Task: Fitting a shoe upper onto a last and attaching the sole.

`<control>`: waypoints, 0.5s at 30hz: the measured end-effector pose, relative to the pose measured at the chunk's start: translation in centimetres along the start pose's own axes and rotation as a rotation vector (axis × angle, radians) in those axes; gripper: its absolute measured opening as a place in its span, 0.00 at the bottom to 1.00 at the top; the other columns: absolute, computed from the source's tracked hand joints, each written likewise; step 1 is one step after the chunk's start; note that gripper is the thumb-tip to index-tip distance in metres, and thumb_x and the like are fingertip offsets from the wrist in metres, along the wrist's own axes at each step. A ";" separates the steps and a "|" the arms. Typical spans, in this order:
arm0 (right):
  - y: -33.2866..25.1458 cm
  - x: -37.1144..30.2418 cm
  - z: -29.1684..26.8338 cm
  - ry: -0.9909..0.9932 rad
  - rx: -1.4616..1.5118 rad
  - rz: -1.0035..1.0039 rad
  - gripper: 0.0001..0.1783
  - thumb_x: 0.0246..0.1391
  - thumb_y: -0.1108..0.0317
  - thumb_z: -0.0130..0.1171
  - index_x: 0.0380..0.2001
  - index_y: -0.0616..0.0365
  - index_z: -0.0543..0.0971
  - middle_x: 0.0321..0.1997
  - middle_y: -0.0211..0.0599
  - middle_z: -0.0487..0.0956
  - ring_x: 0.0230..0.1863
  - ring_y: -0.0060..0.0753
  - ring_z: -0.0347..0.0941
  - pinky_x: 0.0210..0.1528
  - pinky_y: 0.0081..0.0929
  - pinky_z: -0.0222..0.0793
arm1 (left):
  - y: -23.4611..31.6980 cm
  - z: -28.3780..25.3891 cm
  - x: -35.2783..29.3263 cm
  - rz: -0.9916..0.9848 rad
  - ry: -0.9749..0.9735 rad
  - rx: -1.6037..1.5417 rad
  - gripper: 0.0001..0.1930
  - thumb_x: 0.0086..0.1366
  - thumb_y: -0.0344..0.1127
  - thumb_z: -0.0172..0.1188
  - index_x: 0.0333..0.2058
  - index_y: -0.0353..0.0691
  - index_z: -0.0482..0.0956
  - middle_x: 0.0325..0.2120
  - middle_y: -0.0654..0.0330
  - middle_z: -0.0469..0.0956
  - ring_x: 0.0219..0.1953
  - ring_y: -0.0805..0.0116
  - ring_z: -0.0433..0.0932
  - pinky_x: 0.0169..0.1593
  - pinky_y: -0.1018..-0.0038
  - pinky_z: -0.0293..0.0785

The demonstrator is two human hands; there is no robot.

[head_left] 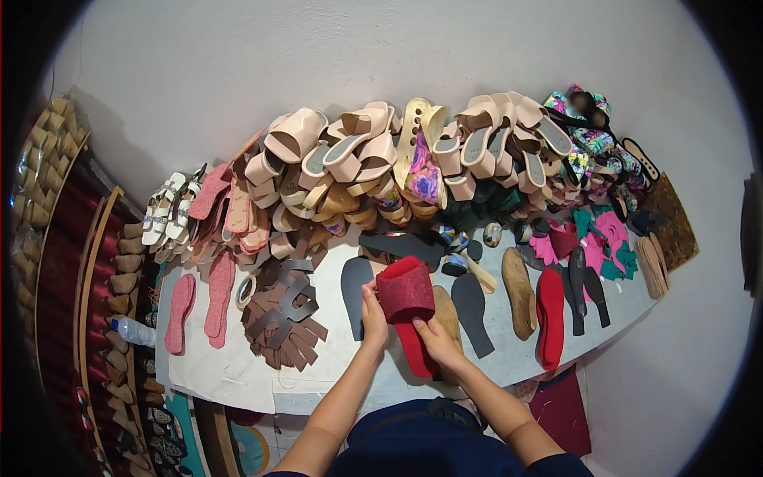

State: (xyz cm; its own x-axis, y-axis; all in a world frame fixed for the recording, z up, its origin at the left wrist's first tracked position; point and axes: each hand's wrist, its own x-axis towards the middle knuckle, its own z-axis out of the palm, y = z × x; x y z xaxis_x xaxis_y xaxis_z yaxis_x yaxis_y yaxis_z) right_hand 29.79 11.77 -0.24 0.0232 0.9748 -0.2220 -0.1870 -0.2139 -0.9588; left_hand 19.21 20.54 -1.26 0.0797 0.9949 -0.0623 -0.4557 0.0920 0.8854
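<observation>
Between my two hands is a red slide sandal, its wide dark red strap facing up and its long red sole pointing toward me. My left hand closes on the strap's left side. My right hand grips the sole just below the strap, at its right edge. Under and beside the sandal lie a wooden shoe last and dark grey insoles. One more grey insole rests left of my left hand. Farther right are a red insole and another wooden last.
Beige slide sandals pile along the wall behind the white table. Brown strap pieces and pink insoles lie left. Pink and green scraps lie right. Shelves of shoe lasts stand at far left.
</observation>
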 end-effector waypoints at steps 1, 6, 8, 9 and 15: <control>-0.6 0.0 0.4 0.007 0.050 -0.009 0.19 0.58 0.58 0.39 0.46 0.61 0.64 0.37 0.29 0.71 0.36 0.16 0.65 0.39 0.16 0.62 | -0.3 -0.7 -0.3 0.006 0.009 -0.002 0.24 0.65 0.50 0.33 0.48 0.36 0.63 0.42 0.55 0.68 0.44 0.66 0.69 0.50 0.73 0.62; -1.8 -0.1 -0.8 0.012 0.172 0.074 0.21 0.58 0.57 0.39 0.48 0.60 0.64 0.39 0.30 0.72 0.36 0.17 0.66 0.40 0.16 0.62 | 1.0 -0.5 -3.6 0.379 -0.070 0.624 0.15 0.59 0.28 0.45 0.45 0.30 0.66 0.41 0.50 0.68 0.42 0.67 0.69 0.46 0.76 0.66; -2.0 -0.1 -0.9 -0.010 0.179 0.086 0.21 0.58 0.56 0.38 0.48 0.60 0.64 0.39 0.30 0.72 0.37 0.17 0.67 0.41 0.16 0.62 | 1.5 -0.4 -4.6 0.385 -0.105 0.568 0.16 0.58 0.26 0.47 0.46 0.29 0.66 0.41 0.50 0.68 0.41 0.66 0.70 0.43 0.77 0.67; -1.8 0.0 -0.9 -0.003 0.149 0.077 0.21 0.58 0.56 0.37 0.47 0.60 0.64 0.38 0.30 0.72 0.36 0.17 0.66 0.40 0.17 0.62 | 1.7 -0.3 -4.8 0.391 -0.141 0.511 0.17 0.56 0.24 0.48 0.46 0.28 0.66 0.41 0.49 0.67 0.40 0.66 0.71 0.41 0.77 0.69; -1.1 0.3 -0.8 0.097 -0.172 -0.095 0.23 0.59 0.55 0.34 0.46 0.63 0.64 0.39 0.38 0.72 0.40 0.29 0.67 0.45 0.24 0.60 | 2.5 0.6 -4.8 0.336 -0.120 0.492 0.20 0.57 0.25 0.51 0.49 0.28 0.63 0.41 0.52 0.68 0.40 0.70 0.70 0.42 0.79 0.68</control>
State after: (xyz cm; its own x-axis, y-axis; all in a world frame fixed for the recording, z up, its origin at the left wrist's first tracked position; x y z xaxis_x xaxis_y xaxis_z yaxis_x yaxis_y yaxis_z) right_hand 30.83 12.19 0.60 0.1289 0.9821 -0.1376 -0.0090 -0.1376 -0.9904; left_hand 18.23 15.92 1.50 0.1147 0.9518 0.2845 -0.0126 -0.2850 0.9584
